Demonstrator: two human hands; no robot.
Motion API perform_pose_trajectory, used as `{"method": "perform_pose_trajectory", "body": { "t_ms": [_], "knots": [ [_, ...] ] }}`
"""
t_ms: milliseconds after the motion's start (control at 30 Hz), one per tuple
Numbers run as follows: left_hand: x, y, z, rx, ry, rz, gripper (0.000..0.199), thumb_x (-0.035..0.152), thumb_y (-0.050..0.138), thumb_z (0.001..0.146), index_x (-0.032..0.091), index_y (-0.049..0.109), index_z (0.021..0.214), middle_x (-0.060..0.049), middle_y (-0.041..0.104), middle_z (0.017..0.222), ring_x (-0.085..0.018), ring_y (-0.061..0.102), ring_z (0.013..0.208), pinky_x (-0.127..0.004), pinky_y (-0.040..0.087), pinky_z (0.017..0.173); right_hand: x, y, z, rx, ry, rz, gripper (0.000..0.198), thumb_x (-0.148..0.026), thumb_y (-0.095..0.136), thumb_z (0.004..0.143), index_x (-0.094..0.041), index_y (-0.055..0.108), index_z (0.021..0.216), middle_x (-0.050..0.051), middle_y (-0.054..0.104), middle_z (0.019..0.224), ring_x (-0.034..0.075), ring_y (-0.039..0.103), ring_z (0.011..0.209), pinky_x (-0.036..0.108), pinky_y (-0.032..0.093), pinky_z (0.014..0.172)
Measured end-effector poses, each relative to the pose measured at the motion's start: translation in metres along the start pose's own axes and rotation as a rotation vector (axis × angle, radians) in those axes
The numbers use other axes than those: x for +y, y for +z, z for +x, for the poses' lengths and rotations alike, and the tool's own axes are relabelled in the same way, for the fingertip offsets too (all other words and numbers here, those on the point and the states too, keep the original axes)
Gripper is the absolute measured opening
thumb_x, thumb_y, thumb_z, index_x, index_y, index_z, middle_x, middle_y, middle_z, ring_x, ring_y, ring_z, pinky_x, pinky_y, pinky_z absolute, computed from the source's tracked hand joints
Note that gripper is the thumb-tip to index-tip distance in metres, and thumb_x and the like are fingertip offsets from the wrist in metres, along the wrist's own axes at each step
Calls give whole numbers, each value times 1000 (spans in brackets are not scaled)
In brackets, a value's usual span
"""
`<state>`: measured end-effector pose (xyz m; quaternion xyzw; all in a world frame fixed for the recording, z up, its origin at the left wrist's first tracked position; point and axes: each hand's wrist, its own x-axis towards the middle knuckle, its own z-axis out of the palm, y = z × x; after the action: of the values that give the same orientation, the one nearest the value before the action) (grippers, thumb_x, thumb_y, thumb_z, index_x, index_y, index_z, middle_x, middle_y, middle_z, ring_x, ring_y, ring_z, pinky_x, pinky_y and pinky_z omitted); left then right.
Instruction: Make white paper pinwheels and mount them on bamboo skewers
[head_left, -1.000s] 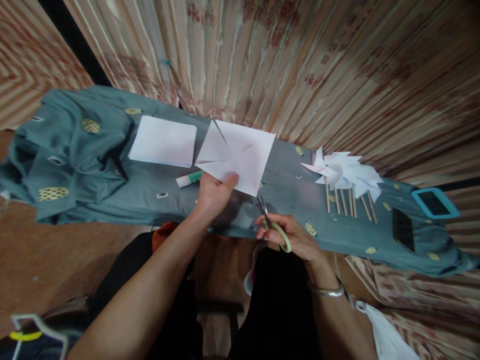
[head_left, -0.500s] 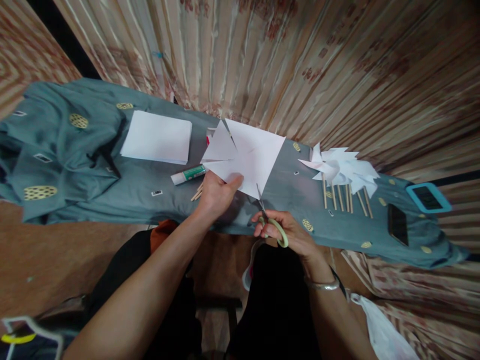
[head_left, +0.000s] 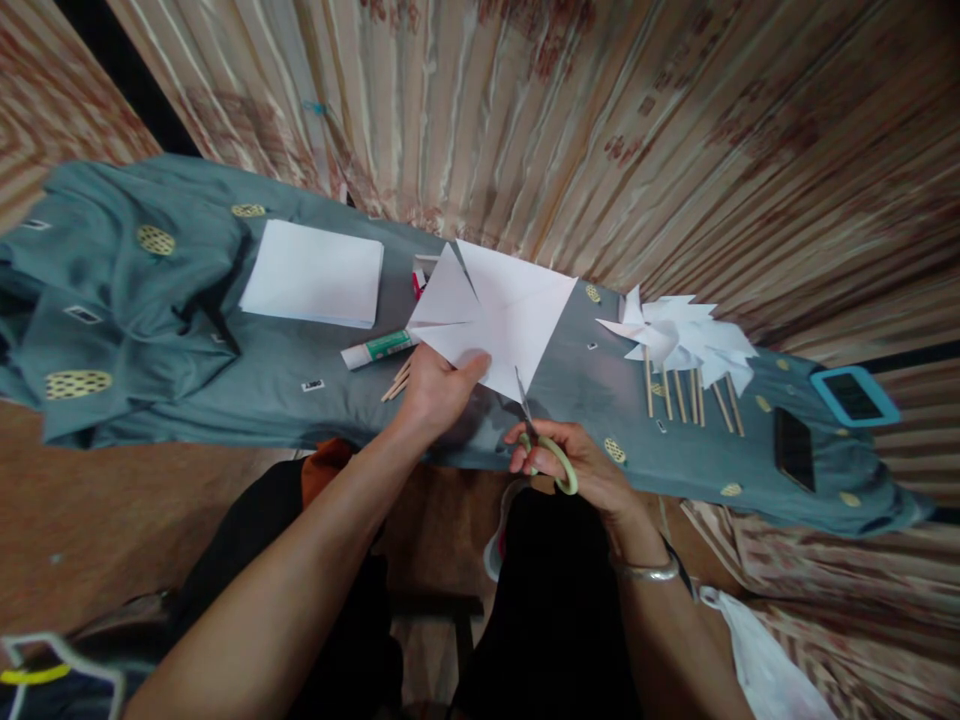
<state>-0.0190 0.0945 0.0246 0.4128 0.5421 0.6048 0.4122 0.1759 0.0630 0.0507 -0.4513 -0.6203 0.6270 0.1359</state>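
My left hand [head_left: 442,390] grips the lower left edge of a white square sheet of paper [head_left: 510,305], its thumb lying on top. Two slits run inward from the sheet's corners, one at the top and one at the left. In my right hand [head_left: 574,455] is a pair of scissors [head_left: 555,460] with pale green handles. Their blades point up and meet the paper's bottom corner. Just left of my left hand lie a green and white glue stick [head_left: 379,348] and a few thin wooden sticks [head_left: 397,382], partly hidden by the hand.
A stack of white paper [head_left: 313,275] lies on the left of the cloth-covered table [head_left: 300,355]. Several paper pinwheels [head_left: 694,335] on sticks lie to the right, near a dark phone [head_left: 795,448] and a blue-framed tablet [head_left: 855,395]. A small box [head_left: 421,275] shows behind the sheet.
The sheet has shifted slightly to the right in my left hand, uncovering more of the small box. The scissors stay at the bottom corner, with my right hand almost unmoved.
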Motion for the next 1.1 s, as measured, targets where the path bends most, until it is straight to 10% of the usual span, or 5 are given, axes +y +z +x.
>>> {"method": "perform_pose_trajectory", "body": {
  "t_ms": [1100],
  "knots": [
    [-1,12,-5,-97,-29,-21,19,26,65,66,18,67,83,-7,74,94,-23,66,87,-35,52,85,14,-6,-13,58,4,106,57,-64,73,66,-15,64,92,0,62,67,10,50,57,24,36,55]
  ]
}}
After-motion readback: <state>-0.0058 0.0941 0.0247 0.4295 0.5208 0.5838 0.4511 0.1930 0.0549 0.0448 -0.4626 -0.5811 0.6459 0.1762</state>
